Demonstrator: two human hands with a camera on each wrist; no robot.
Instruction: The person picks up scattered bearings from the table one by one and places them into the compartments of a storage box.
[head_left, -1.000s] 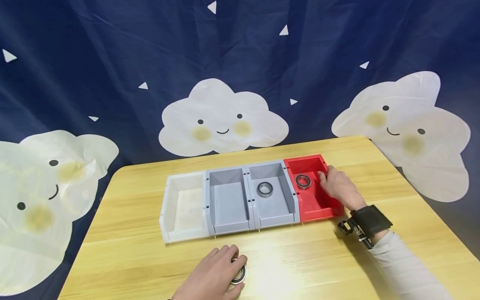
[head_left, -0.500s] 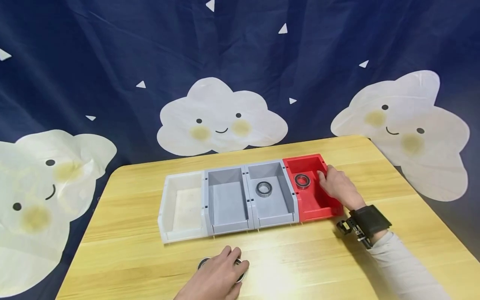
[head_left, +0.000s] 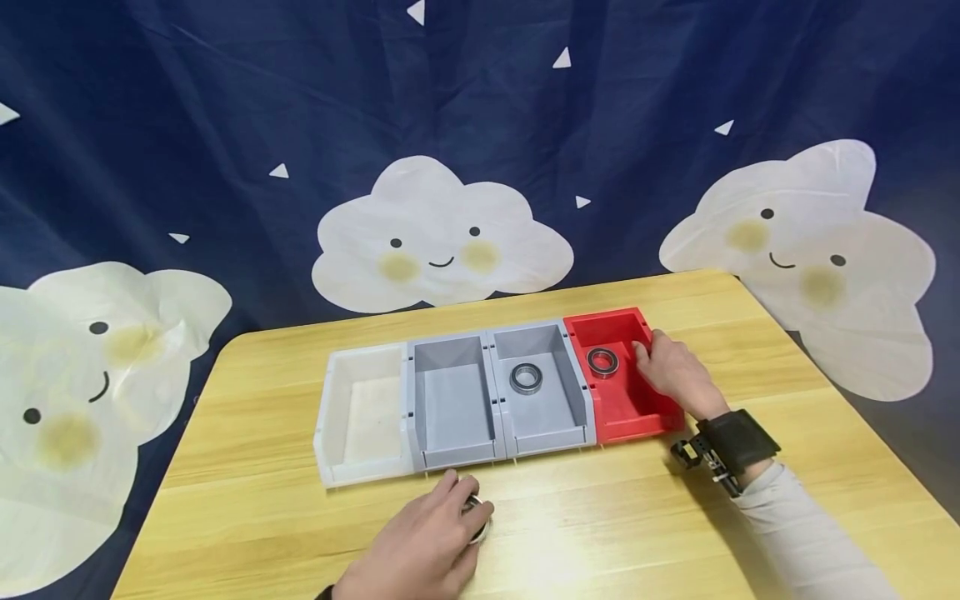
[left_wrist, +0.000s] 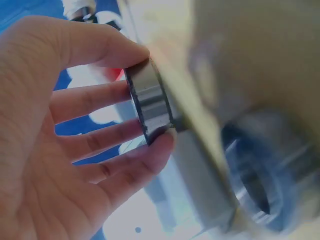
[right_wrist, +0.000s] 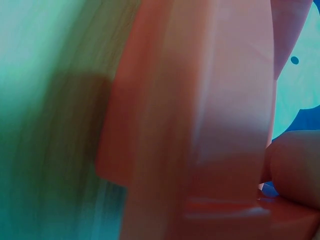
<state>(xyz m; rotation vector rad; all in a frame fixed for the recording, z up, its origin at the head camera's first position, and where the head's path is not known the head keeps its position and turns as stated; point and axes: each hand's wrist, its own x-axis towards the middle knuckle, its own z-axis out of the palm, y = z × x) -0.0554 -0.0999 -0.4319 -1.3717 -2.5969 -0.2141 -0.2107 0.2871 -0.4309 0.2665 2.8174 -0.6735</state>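
At lower centre of the frame, the left hand [head_left: 423, 542] pinches a round, silver-and-black metal bearing [left_wrist: 151, 102] by its rim; at right, the right hand [head_left: 681, 375] grips the open-topped red plastic bin [head_left: 621, 406]. I would advise even finger pressure, against slipping.

Navy-blue cloth backdrop [head_left: 225, 83] with cloud print, behind a pale yellow wood-grain tabletop [head_left: 247, 433].
Cloth hangs in soft vertical folds. Three large white printed clouds, each with black dot eyes, thin curved smile, yellow cheek patches: middle cloud [head_left: 442, 242] roughly level, its base close above the table's far edge in the head view; left cloud [head_left: 67, 367] tilted, creased, cut by the frame; right cloud [head_left: 810, 258] tilted, reaching down beside the table's right edge. Small white triangles [head_left: 562, 58] scattered between and above. Tabletop: rounded far corners, streaky grain, bright glare toward the near side.
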